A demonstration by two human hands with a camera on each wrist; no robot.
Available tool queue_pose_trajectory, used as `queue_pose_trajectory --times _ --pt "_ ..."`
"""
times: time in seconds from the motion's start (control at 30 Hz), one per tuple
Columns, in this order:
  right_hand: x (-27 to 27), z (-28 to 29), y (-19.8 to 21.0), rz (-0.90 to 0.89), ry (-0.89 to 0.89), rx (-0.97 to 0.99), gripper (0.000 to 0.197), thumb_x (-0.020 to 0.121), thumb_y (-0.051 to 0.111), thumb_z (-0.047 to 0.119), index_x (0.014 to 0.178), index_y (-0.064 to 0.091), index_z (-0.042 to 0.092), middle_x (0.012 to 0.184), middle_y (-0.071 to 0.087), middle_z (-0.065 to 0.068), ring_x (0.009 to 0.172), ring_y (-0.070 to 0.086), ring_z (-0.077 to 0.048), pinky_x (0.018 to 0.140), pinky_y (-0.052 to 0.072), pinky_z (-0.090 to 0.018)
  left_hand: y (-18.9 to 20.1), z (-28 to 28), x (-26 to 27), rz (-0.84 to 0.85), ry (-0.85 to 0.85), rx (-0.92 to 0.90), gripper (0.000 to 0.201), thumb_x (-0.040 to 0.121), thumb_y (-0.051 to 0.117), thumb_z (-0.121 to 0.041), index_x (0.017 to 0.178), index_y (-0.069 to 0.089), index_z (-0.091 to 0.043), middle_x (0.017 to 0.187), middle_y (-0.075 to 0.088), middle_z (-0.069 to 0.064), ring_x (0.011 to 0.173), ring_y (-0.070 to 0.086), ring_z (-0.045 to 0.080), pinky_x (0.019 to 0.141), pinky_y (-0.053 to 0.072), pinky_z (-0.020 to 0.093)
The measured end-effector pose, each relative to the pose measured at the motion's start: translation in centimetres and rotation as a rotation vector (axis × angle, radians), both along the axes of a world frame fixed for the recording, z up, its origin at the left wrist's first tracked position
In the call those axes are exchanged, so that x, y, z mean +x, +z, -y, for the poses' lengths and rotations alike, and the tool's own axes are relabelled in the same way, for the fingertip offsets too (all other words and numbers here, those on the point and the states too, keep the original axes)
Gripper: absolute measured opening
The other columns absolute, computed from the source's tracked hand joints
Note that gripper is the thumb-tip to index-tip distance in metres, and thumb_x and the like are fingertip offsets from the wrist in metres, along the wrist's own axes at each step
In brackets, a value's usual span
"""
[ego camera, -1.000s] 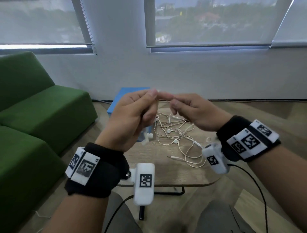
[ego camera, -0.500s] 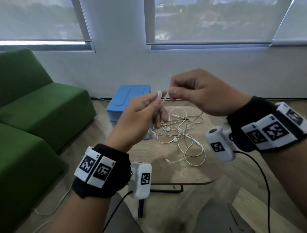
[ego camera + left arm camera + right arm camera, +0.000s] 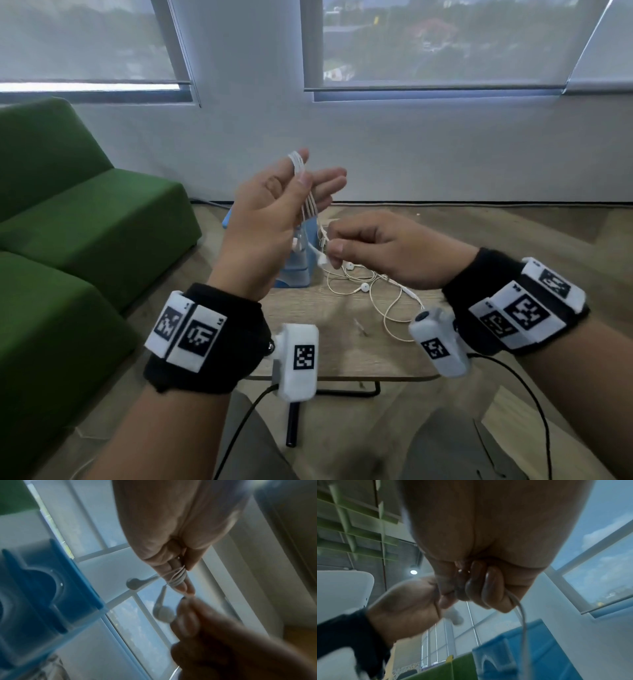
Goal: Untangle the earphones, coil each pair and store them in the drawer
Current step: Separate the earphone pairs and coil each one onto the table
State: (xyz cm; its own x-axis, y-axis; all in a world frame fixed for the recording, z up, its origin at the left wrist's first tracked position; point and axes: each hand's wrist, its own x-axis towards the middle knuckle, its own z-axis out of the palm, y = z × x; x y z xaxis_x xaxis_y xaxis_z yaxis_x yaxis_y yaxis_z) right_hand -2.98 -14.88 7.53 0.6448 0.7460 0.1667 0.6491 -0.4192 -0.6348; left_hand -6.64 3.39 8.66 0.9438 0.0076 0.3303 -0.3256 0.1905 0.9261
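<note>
Left hand [image 3: 270, 219]: raised above the tabletop, palm turned toward the person, fingers [image 3: 329, 181] held nearly straight and spread a little.
Coiled pair: a thin white earphone cable [image 3: 301, 185] is wound in several turns round the outstretched left fingers; in the left wrist view the turns [image 3: 178, 579] are seen banded close to the fingertips. The turns are pressed against the fingers by the left thumb.
Earbuds: two white earbuds [image 3: 162, 612] are seen hanging free just below the wound turns, touching neither palm.
Right hand [image 3: 380, 250]: held lower and just beside the left one, fingers clenched, with the loose run of the same cable pinched between thumb and forefinger. In the right wrist view the cable [image 3: 521, 616] is seen leaving the curled fingers [image 3: 488, 588] and dropping downward.
Remaining earphones [image 3: 373, 287]: a loose tangle of white cables and buds is left lying on the round wooden tabletop [image 3: 342, 353], below the right hand and well apart from the left fingers.
Drawer unit: a small blue-topped translucent plastic drawer box [image 3: 296, 270] stands at the far left part of the tabletop, partly hidden behind the left hand; whether the drawer is pulled out cannot be told.
Surroundings: a green upholstered sofa [image 3: 68, 240] is set to the left of the tabletop.
</note>
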Motion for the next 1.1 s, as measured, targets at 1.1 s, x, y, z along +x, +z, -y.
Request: queue_pose_trajectory --times 1.1 --pt "-1.2 0.7 2.9 0.434 -0.134 0.032 0.012 0.084 0.064 0.008 0.081 0.073 0.015 0.071 0.063 0.007 0.065 0.057 -0.008 0.062 0.043 -0.024 -2.5 1.1 -0.3 -0.069 -0.067 0.428 0.041 0.109 0.04 -0.016 0.075 0.06 -0.008 0.063 0.058 0.011 0.056 0.045 0.016 0.057 0.036 0.03"
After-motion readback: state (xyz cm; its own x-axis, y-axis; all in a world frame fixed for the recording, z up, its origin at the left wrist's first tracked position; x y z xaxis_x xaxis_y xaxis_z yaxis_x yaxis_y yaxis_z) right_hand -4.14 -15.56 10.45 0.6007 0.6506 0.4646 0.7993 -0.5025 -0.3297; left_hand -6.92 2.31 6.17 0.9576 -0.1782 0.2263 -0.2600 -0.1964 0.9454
